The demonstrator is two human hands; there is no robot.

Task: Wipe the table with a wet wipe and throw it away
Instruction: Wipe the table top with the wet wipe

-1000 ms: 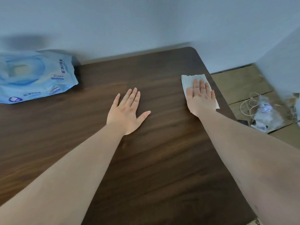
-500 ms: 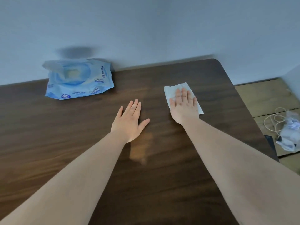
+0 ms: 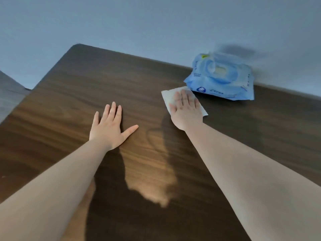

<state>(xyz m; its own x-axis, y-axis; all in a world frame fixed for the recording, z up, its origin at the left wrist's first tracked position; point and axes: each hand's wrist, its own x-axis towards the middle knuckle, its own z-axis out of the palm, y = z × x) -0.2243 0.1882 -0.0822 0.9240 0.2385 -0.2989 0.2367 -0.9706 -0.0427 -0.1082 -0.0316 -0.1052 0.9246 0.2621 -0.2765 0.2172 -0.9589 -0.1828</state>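
A white wet wipe (image 3: 167, 96) lies flat on the dark wooden table (image 3: 83, 87), near the back wall. My right hand (image 3: 186, 110) presses flat on top of the wipe, fingers together, covering most of it. My left hand (image 3: 109, 126) rests palm down on the bare wood to the left, fingers spread, holding nothing. The wipe's far right corner almost touches the blue pack.
A blue pack of wet wipes (image 3: 222, 79) lies against the wall just right of and behind my right hand. The table's rounded far-left corner (image 3: 77, 46) and left edge show, with grey floor (image 3: 10, 94) beyond. A pale wall stands behind.
My right hand has slid the wipe leftward across the table, from the right edge to beside the blue pack. The view has swung left. My left hand has stayed flat.
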